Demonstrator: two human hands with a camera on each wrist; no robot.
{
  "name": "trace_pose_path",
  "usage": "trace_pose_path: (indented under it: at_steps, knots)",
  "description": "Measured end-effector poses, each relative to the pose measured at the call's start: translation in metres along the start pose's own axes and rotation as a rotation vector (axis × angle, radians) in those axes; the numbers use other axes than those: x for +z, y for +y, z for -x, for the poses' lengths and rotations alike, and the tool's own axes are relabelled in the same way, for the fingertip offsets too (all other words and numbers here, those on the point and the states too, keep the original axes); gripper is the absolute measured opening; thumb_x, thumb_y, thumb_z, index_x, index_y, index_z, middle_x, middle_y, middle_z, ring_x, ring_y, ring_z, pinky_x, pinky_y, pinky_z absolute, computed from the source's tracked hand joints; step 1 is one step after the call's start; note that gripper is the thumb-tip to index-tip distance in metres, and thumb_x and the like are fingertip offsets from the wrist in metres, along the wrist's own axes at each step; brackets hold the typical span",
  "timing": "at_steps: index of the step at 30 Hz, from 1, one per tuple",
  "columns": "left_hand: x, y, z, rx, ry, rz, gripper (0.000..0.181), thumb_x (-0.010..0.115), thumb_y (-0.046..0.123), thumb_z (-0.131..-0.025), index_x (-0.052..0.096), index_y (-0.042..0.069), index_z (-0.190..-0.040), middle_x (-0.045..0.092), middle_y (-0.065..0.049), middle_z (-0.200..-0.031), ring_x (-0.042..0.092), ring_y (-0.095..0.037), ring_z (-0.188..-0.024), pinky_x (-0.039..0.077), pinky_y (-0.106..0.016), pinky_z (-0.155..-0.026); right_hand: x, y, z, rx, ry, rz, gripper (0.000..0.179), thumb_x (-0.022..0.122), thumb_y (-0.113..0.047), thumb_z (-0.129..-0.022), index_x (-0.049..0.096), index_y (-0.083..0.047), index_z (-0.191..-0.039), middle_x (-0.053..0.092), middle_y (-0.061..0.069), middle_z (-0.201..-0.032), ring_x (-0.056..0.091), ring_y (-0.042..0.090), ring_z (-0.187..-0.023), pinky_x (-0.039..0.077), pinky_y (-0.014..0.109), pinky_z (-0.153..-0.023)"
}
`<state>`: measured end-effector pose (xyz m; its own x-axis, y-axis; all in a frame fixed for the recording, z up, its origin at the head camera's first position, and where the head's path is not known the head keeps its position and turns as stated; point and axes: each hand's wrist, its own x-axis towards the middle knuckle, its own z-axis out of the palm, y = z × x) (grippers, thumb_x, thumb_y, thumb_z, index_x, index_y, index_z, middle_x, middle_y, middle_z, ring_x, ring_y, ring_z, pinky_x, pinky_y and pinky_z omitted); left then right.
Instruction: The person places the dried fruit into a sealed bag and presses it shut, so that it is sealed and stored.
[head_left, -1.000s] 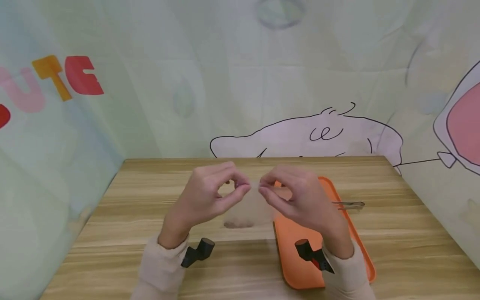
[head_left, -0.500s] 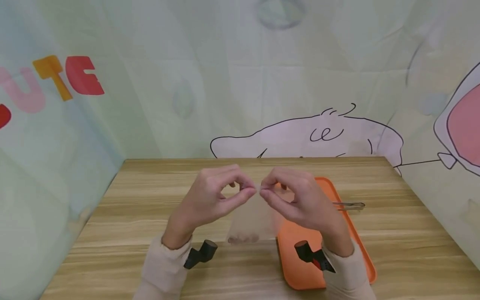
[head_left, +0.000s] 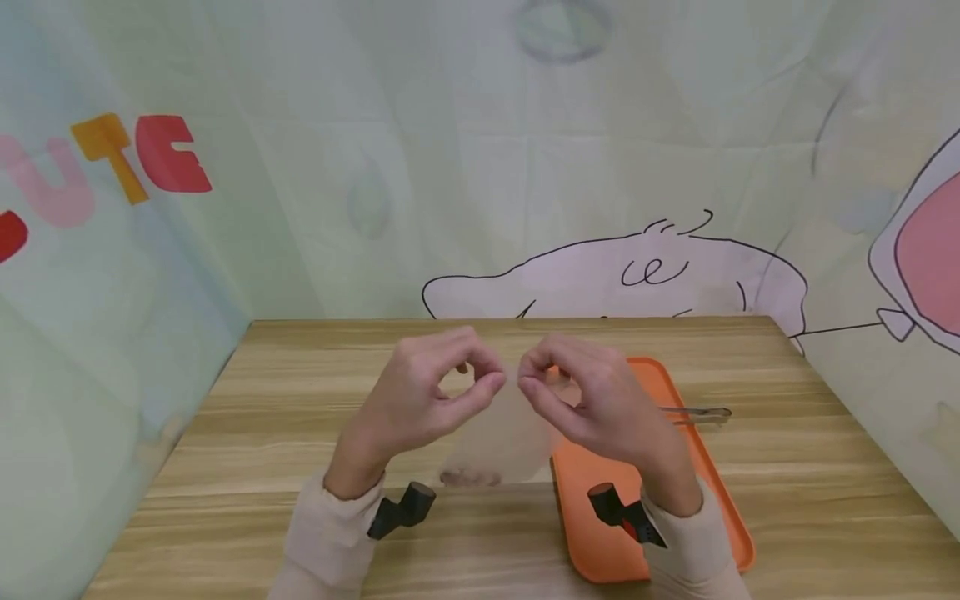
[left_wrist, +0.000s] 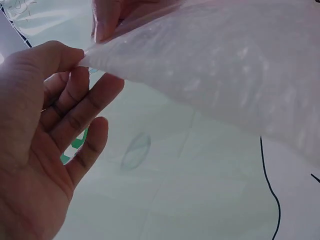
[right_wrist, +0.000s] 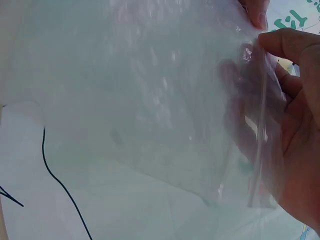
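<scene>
A clear plastic zip bag (head_left: 506, 442) hangs between my two hands above the table, with small brownish contents (head_left: 470, 477) blurred at its lower left corner. My left hand (head_left: 423, 392) pinches its top edge between thumb and index finger; the other fingers are loosely bent in the left wrist view. Close beside it, my right hand (head_left: 592, 400) pinches the same edge with thumb and fingertip. In the right wrist view the bag's zip strip (right_wrist: 262, 125) runs down from the pinch, and right-hand fingers show through the film.
An orange tray (head_left: 607, 533) lies on the wood-grain table (head_left: 285, 450), under my right forearm. Metal tongs (head_left: 705, 412) stick out over the tray's right rim. A printed cloth backdrop (head_left: 337, 167) rises behind the table. Each wrist carries a black camera mount (head_left: 408, 507).
My left hand has shifted slightly right, and the gap between the hands narrowed, then widened a little. The bag's lower end has swung down and back to the left. Both pinches stay on.
</scene>
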<state>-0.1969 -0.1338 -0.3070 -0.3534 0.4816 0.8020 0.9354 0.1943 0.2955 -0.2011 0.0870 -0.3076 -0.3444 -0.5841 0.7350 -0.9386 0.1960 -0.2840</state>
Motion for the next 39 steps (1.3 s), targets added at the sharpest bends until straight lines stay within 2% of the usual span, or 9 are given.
trace_pose_path:
  at_steps: [3,6,10,12,16,21,29,33,39]
  knots:
    - [0.002,0.000,0.000,0.014,0.010,-0.012,0.007,0.067,0.006,-0.093,0.065,0.008,-0.086,0.062,0.003,-0.076,0.057,-0.007,-0.068,0.049,-0.019,-0.062,0.004,0.001,-0.001,-0.019,0.009,-0.004,0.024,0.053,-0.026,-0.105,0.064,-0.009,-0.091,0.063,-0.004,-0.083,0.056,0.007,-0.070,0.051,0.026,-0.061]
    - [0.004,-0.001,0.000,0.012,-0.023,-0.037,0.015,0.066,0.016,-0.097,0.063,0.011,-0.083,0.059,0.005,-0.074,0.055,-0.005,-0.067,0.046,-0.017,-0.060,0.007,-0.001,-0.002,-0.045,0.015,-0.005,0.023,0.055,-0.024,-0.104,0.063,-0.009,-0.088,0.064,-0.003,-0.081,0.057,0.008,-0.068,0.051,0.024,-0.060]
    - [0.002,0.001,0.000,0.044,-0.096,-0.096,0.034,0.052,0.032,-0.106,0.058,0.014,-0.078,0.051,0.007,-0.070,0.045,-0.002,-0.059,0.037,-0.014,-0.052,0.008,-0.004,-0.002,-0.059,0.017,0.000,0.026,0.054,-0.027,-0.104,0.058,-0.012,-0.084,0.061,-0.005,-0.076,0.053,0.006,-0.062,0.046,0.019,-0.055]
    - [0.001,0.002,0.001,0.075,-0.115,-0.123,0.038,0.047,0.032,-0.107,0.058,0.014,-0.076,0.047,0.007,-0.068,0.039,-0.001,-0.056,0.031,-0.013,-0.050,0.008,-0.004,-0.002,-0.057,0.005,-0.013,0.026,0.054,-0.028,-0.104,0.057,-0.013,-0.083,0.060,-0.006,-0.075,0.049,0.005,-0.060,0.042,0.018,-0.053]
    - [-0.004,0.007,0.001,0.130,-0.108,-0.167,0.037,0.046,0.026,-0.108,0.057,0.013,-0.075,0.042,0.005,-0.066,0.033,-0.003,-0.054,0.026,-0.014,-0.049,0.006,-0.003,-0.002,-0.055,-0.032,-0.099,0.024,0.055,-0.028,-0.104,0.058,-0.013,-0.085,0.059,-0.007,-0.077,0.050,0.005,-0.064,0.041,0.018,-0.055]
    - [-0.009,0.011,0.001,0.152,-0.064,-0.197,0.037,0.046,0.024,-0.107,0.057,0.012,-0.074,0.043,0.004,-0.065,0.037,-0.004,-0.053,0.029,-0.015,-0.049,-0.004,-0.001,0.002,-0.024,-0.042,-0.145,0.023,0.056,-0.029,-0.104,0.059,-0.014,-0.087,0.057,-0.007,-0.078,0.052,0.005,-0.070,0.044,0.024,-0.061]
    - [-0.011,0.008,0.001,0.146,-0.004,-0.221,0.038,0.048,0.026,-0.107,0.058,0.011,-0.073,0.044,0.005,-0.063,0.040,-0.005,-0.053,0.031,-0.020,-0.054,-0.023,0.014,0.012,-0.017,-0.039,-0.191,0.017,0.060,-0.021,-0.102,0.057,-0.013,-0.088,0.054,-0.004,-0.082,0.051,0.009,-0.075,0.043,0.024,-0.068]
    - [-0.011,0.003,0.002,0.129,0.016,-0.204,0.038,0.049,0.026,-0.107,0.059,0.011,-0.074,0.042,0.005,-0.063,0.039,-0.006,-0.054,0.030,-0.023,-0.057,-0.034,0.021,0.018,0.021,-0.024,-0.183,0.014,0.061,-0.019,-0.102,0.058,-0.013,-0.089,0.053,-0.004,-0.081,0.050,0.008,-0.072,0.043,0.021,-0.063]
    - [-0.019,-0.001,0.006,0.027,-0.007,-0.131,0.038,0.051,0.032,-0.106,0.059,0.012,-0.075,0.041,0.006,-0.064,0.040,-0.006,-0.060,0.032,-0.020,-0.060,-0.031,0.022,0.018,0.096,-0.055,-0.158,0.009,0.062,-0.018,-0.101,0.063,-0.013,-0.093,0.056,-0.006,-0.082,0.051,0.008,-0.071,0.046,0.023,-0.062]
